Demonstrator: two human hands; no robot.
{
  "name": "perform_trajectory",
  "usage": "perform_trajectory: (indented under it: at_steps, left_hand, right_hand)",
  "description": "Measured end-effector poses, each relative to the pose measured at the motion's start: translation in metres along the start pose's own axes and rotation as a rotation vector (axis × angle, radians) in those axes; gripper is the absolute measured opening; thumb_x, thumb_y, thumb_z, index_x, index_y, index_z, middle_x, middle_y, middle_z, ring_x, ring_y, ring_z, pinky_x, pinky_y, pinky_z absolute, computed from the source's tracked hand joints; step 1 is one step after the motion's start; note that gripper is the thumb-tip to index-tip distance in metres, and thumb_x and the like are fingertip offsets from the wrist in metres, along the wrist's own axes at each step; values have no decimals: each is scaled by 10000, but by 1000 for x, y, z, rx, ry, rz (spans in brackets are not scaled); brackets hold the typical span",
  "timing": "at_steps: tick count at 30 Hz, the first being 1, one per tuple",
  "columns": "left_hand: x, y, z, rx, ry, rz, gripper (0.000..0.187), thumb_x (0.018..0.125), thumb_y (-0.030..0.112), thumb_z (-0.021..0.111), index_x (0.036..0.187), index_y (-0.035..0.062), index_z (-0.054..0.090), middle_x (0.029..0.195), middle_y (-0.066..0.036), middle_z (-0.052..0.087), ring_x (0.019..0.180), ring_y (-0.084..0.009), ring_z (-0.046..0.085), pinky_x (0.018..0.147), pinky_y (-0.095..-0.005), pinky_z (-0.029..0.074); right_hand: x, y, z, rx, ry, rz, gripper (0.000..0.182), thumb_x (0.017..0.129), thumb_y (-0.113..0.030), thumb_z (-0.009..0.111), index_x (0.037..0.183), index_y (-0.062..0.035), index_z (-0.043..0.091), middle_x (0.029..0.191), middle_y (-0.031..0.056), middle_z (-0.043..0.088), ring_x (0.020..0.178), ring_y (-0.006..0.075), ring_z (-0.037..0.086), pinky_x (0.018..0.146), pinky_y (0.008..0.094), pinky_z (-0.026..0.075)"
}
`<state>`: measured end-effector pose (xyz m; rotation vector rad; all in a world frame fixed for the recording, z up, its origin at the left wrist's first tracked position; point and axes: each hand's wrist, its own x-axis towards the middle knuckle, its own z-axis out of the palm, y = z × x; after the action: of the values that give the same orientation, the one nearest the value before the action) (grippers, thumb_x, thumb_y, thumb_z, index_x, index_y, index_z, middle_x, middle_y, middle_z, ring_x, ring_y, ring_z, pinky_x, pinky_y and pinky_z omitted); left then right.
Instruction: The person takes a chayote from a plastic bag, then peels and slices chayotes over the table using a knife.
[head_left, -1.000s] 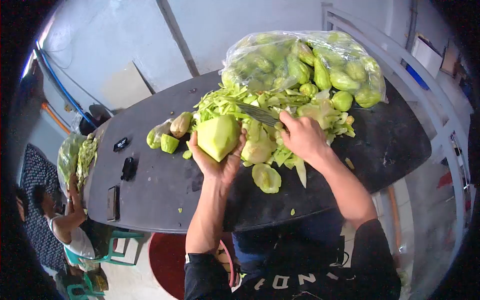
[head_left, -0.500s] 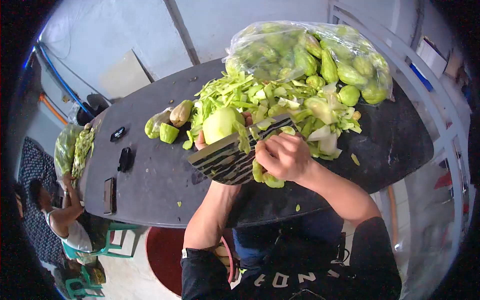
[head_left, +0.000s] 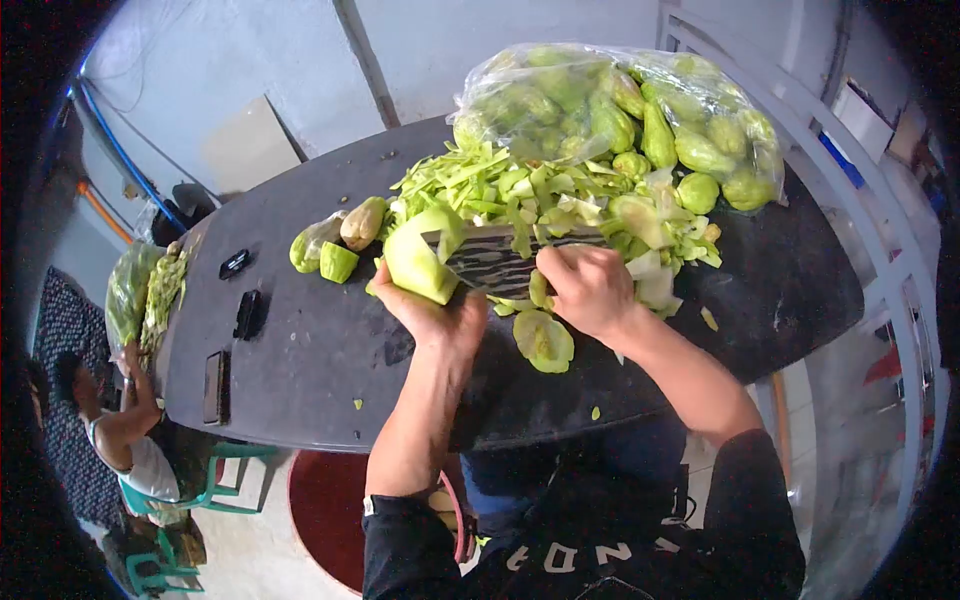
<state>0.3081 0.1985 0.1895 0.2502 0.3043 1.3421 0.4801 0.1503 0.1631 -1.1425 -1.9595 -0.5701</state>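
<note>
My left hand [head_left: 433,313] is wrapped from below round a large, pale green peeled chayote [head_left: 422,257] with flat cut faces. My right hand [head_left: 588,288] grips a broad cleaver [head_left: 493,262] whose blade shows dark and light stripes; its handle is hidden in the fist. The blade's tip end overlaps the right side of the chayote. Bits of green peel cling to the blade. Beneath the right hand lies a wide, pale green slice [head_left: 543,341]. Behind both hands spreads a heap of green peelings [head_left: 470,180].
A clear plastic bag [head_left: 620,110] full of chayotes stands at the table's back right. Whole and cut chayotes [head_left: 338,262] lie left of the heap. Dark small objects [head_left: 247,315] and a phone-like slab [head_left: 216,388] rest farther left. Another person [head_left: 125,430] sits at far left, handling greens.
The cleaver has swung from a low, tilted position in front of the chayote to a nearly level one at its right. My left hand has come into fuller view, with the chayote shifted slightly left.
</note>
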Motion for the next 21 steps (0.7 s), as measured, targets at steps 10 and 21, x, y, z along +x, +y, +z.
perform_trajectory:
  at_steps: [10, 21]
  left_hand:
    - [-1, 3, -4, 65, -57, -36, 631, 851, 601, 361, 1208, 134, 591, 1197, -80, 612, 1112, -292, 568, 930, -473, 463]
    - [8, 4, -6, 122, 28, -9, 602, 896, 525, 356, 1290, 105, 533, 1276, -128, 573, 1180, -340, 543, 978, -549, 457]
  right_hand:
    - [-1, 6, -5, 69, -62, 117, 239, 686, -43, 657, 873, -79, 512, 693, 103, 626, 636, 296, 657, 541, 428, 519]
    - [-3, 13, -6, 124, -66, 229, 219, 727, -93, 669, 861, -82, 496, 672, 116, 614, 624, 335, 641, 525, 454, 500]
